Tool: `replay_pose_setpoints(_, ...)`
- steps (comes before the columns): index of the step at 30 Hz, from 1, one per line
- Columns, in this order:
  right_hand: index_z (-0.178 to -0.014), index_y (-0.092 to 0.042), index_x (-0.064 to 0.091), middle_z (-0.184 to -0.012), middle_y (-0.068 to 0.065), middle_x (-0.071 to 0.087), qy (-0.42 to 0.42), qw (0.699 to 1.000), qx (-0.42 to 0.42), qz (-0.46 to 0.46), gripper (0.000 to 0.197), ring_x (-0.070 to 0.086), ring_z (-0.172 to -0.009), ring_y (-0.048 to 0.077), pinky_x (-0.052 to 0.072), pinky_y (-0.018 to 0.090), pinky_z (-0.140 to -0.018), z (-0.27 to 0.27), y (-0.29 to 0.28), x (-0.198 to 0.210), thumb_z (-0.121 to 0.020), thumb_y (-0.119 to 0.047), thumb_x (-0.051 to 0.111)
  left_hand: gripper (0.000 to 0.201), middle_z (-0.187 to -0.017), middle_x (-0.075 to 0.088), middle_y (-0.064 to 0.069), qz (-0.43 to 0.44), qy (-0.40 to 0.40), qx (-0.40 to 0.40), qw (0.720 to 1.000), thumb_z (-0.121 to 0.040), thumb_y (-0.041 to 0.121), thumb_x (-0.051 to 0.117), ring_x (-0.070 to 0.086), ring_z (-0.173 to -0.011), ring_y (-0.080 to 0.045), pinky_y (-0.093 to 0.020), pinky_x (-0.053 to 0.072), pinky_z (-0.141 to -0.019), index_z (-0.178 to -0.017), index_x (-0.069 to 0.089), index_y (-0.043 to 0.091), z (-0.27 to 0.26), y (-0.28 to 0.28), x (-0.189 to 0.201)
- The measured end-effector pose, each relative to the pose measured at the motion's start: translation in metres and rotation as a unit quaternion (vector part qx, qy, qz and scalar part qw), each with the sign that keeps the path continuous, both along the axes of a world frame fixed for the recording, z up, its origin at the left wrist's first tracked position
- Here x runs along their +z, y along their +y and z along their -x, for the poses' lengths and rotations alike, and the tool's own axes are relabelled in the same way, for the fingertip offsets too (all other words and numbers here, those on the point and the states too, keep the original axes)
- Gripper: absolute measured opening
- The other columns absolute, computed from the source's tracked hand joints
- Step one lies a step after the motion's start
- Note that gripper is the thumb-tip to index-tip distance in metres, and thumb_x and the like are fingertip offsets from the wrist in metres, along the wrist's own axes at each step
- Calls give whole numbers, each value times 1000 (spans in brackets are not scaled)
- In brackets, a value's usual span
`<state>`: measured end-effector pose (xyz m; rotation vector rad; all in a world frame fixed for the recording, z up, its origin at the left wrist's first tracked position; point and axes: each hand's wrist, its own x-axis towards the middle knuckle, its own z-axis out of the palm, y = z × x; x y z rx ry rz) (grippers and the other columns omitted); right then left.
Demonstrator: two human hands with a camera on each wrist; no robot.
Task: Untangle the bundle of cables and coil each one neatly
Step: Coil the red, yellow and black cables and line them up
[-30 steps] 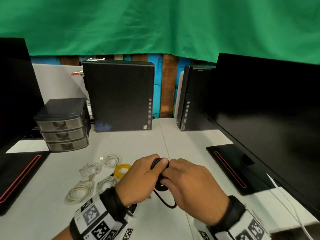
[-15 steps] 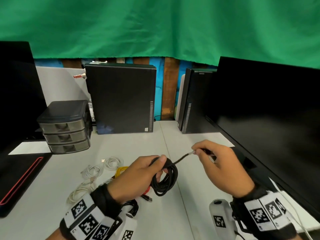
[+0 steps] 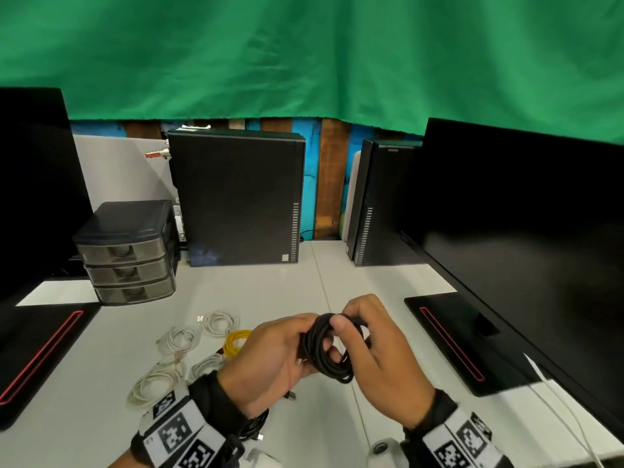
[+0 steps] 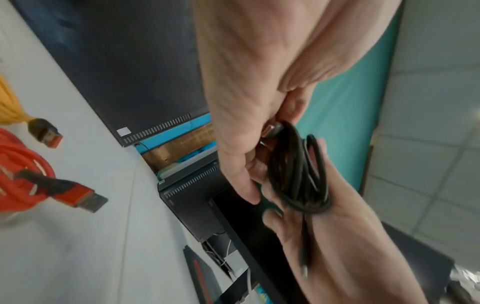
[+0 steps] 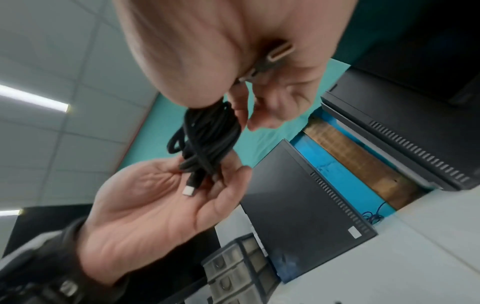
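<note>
Your right hand (image 3: 378, 352) had come back in from where it was pulling the cable's free end out to the right half a second earlier, and now met your left hand (image 3: 270, 356) over the near middle of the bench (image 3: 270, 285).

Largest on the bench were two dark monitors: one along the right edge (image 3: 526, 231) and one at the left edge (image 3: 33, 184). Two black computer cases stood upright toward the far edge, one at the middle (image 3: 236, 197) and one further right (image 3: 381, 204). A grey drawer unit (image 3: 128, 251) with three drawers sat at the far left.

Your left hand was curled round one side of the black cable (image 3: 326, 349), which was gathered into a coil of several loops held above the bench. Your right hand pinched the coil's upper side between thumb and fingers. In the right wrist view, one plug (image 5: 191, 188) lay against your left palm, and another metal plug (image 5: 279, 52) was tucked in your right hand.

Left of your hands, near the bench's front edge, lay several white cables (image 3: 158, 376), each loosely coiled, and a small yellow cable (image 3: 236, 342) just beside them. The left wrist view showed a red cable (image 4: 23, 170) lying on the bench as well.
</note>
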<state>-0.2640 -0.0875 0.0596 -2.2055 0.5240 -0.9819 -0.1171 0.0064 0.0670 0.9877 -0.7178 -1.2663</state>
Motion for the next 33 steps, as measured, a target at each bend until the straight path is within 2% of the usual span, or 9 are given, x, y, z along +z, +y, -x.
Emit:
replay_pose_setpoints(3, -99, -16, 52, -79, -9, 62, -24, 986, 47, -156, 35, 58, -73, 7, 51, 23, -69, -11, 14, -6, -98, -49, 41, 50, -76, 57, -14, -35, -33, 74, 996, -104, 33, 44, 58, -74, -22, -31, 54, -75, -109, 61, -14, 14, -3, -7)
replay_pose_setpoints(7, -110, -24, 58, -90, -4, 69, -71, 940, 59, -328, 24, 67, -82, 7, 58, 26, -76, -30, 22, -1, -103, -39, 40, 39, -94, 76, -6, -12, -149, 196, 969, -105, 37, 40, 71, -85, -16, -24, 56, -76, -98, 73, 16, 24, -4, -3)
replay_pose_setpoints(12, -121, -31, 58, -110, -11, 67, -61, 967, 59, -242, 31, 63, -108, 1, 52, 24, -95, -60, 22, 13, -107, -35, 30, 38, -90, 73, 4, 55, -228, 222, 947, -101, 46, 40, 70, -89, -6, -21, 54, -78, -101, 68, 21, -2, -5, 9)
replay_pose_setpoints(17, -113, -22, 51, -101, -3, 59, 36, 967, 66, -244, 28, 58, -88, 3, 47, 13, -72, -100, -2, 25, -108, -37, 28, 28, -74, 61, 13, 0, -380, 196, 904, -105, 36, 40, 58, -71, 2, -23, 46, -73, -90, 60, 23, -40, -11, 2)
replay_pose_setpoints(20, -114, -26, 48, -99, 0, 63, 33, 965, 106, -240, 16, 64, -90, 10, 50, 16, -64, -121, -6, 18, -107, -34, 37, 34, -73, 61, 13, -19, -304, 275, 912, -107, 35, 37, 58, -68, -3, -31, 48, -71, -97, 64, 17, -69, -17, -2)
replay_pose_setpoints(24, -113, -29, 59, -102, 3, 71, -83, 967, 79, -228, 16, 70, -92, 19, 55, 28, -59, -146, -11, 2, -105, -24, 47, 37, -91, 67, -5, -19, -216, 321, 922, -107, 35, 37, 62, -79, -11, -27, 49, -71, -107, 63, 9, -93, -25, -1)
replay_pose_setpoints(27, -128, -35, 53, -116, -15, 63, -53, 983, 52, -170, 25, 63, -106, 6, 59, 28, -77, -167, -7, -9, -105, -32, 41, 34, -93, 68, -1, -45, -219, 319, 921, -107, 35, 34, 62, -84, -14, -28, 50, -71, -109, 62, 18, -108, -29, -2)
replay_pose_setpoints(30, -140, -39, 34, -127, -16, 55, 14, 987, 64, -144, 36, 58, -114, 2, 54, 26, -96, -189, -1, -18, -104, -40, 34, 35, -110, 70, -5, -74, -191, 279, 938, -108, 38, 32, 67, -104, -21, -41, 56, -90, -119, 61, 21, -124, -27, 0)
replay_pose_setpoints(33, -125, -37, 43, -114, -15, 59, -28, 986, 37, -161, 22, 61, -106, 6, 57, 34, -91, -205, -14, -19, -107, -28, 34, 36, -109, 67, -4, -123, -237, 262, 927, -107, 43, 31, 65, -96, -19, -34, 52, -72, -117, 60, 26, -156, -15, 3)
